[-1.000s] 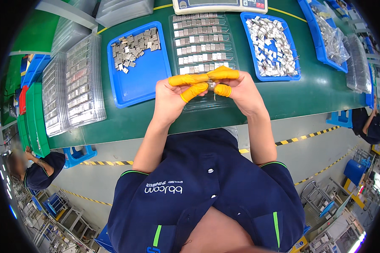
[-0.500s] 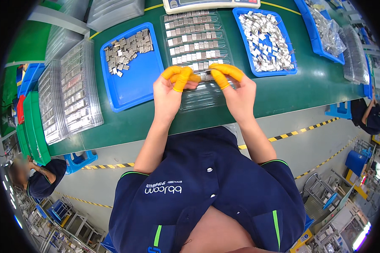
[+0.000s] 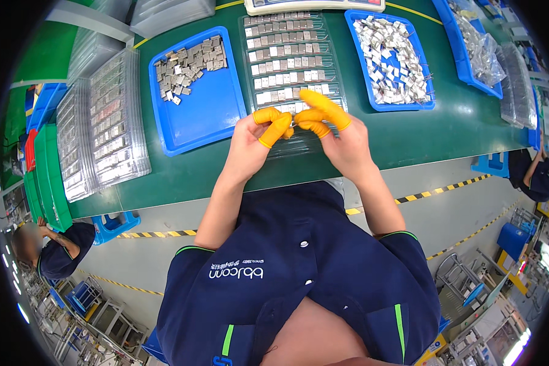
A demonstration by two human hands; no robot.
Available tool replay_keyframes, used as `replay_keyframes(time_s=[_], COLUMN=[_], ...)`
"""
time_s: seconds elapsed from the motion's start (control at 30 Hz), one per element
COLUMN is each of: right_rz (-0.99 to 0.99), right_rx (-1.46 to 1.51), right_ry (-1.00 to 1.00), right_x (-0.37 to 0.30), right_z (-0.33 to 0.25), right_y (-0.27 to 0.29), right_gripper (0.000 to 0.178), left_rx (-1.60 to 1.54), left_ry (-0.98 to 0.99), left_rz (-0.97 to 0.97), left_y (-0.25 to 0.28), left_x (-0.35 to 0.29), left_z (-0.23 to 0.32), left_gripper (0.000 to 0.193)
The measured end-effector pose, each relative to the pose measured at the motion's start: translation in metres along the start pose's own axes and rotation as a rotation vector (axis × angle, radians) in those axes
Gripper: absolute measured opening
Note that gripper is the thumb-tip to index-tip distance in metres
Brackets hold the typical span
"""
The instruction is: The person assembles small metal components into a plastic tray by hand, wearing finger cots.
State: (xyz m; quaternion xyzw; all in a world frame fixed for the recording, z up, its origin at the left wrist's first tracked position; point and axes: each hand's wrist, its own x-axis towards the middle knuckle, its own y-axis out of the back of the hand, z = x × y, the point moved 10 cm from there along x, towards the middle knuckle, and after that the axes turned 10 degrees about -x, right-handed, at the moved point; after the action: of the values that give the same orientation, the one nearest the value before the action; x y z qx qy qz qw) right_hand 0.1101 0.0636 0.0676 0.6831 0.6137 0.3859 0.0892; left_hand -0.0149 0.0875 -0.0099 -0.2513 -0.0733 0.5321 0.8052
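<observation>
Over the near end of a clear plastic tray (image 3: 299,146), my left hand (image 3: 250,141) and my right hand (image 3: 346,139) meet fingertip to fingertip. Yellow finger cots cover the thumbs and some fingers of both. Each hand is closed in a pinch around a tiny thing between them, mostly hidden by the fingertips. My right forefinger is raised above the pinch. Beyond my hands, the tray holds rows of small silver and white metal connectors (image 3: 290,79). A blue tray (image 3: 210,125) on the left carries loose metal pieces (image 3: 189,68); another blue tray (image 3: 402,108) on the right has white-and-silver pieces (image 3: 387,64).
Stacked clear trays of parts (image 3: 117,131) stand on the left of the green table (image 3: 396,137). A scale (image 3: 314,7) sits at the back. Farther right is a blue bin (image 3: 470,70) with plastic bags. Green bins (image 3: 52,177) and a co-worker (image 3: 64,250) are at the left.
Both hands have drawn closer together and nearer to me, their fingertips now meeting. Another row of connectors in the tray has come into sight. The whole view has shifted slightly.
</observation>
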Motion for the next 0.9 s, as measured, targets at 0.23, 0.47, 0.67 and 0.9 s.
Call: replay_keyframes(time_s=[0.23,0.47,0.67,0.9], right_rz=[0.224,0.162,0.103,-0.002], right_rx=[0.04,-0.208,-0.469,-0.586], right_ry=[-0.166,0.061,-0.045,0.002], right_x=[-0.002,-0.006,-0.011,-0.012], right_z=[0.016,0.0,0.045,0.052], right_y=[0.029,0.017,0.036,0.024], right_gripper=[0.029,0.021,0.014,0.016], left_rx=[0.048,-0.016,0.349,0.456], left_ry=[0.02,-0.015,-0.279,-0.332], left_rz=[0.066,0.074,0.26,0.416], left_y=[0.006,-0.013,0.028,0.068], left_x=[0.005,0.006,-0.005,-0.02], left_z=[-0.003,-0.005,0.039,0.057], left_gripper=[0.018,0.019,0.024,0.026])
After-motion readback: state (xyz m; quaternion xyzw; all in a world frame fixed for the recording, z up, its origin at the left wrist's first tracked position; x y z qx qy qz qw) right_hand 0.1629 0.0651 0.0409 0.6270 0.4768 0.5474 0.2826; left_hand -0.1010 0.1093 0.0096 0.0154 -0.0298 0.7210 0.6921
